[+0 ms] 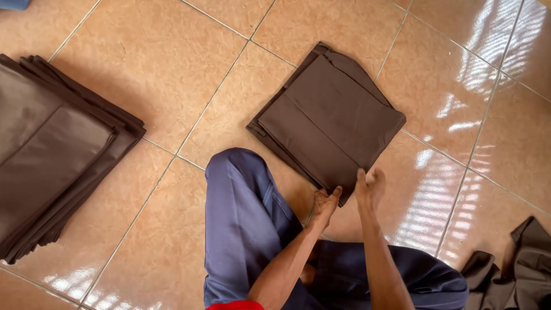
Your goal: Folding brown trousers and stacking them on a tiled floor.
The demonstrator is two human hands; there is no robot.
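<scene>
A folded cloth [330, 117] lies flat on the tiled floor [172, 57], straight ahead of the seated person, whose bent leg [244, 218] rests on the floor just left of the cloth's near corner. Both hands meet at that near corner: the left hand [325, 204] touches its edge, and the right hand [369, 188] is just beside it on the right. A stack of folded cloths [54, 149] sits well apart on the far left, and a crumpled cloth [513, 270] lies at the near right.
</scene>
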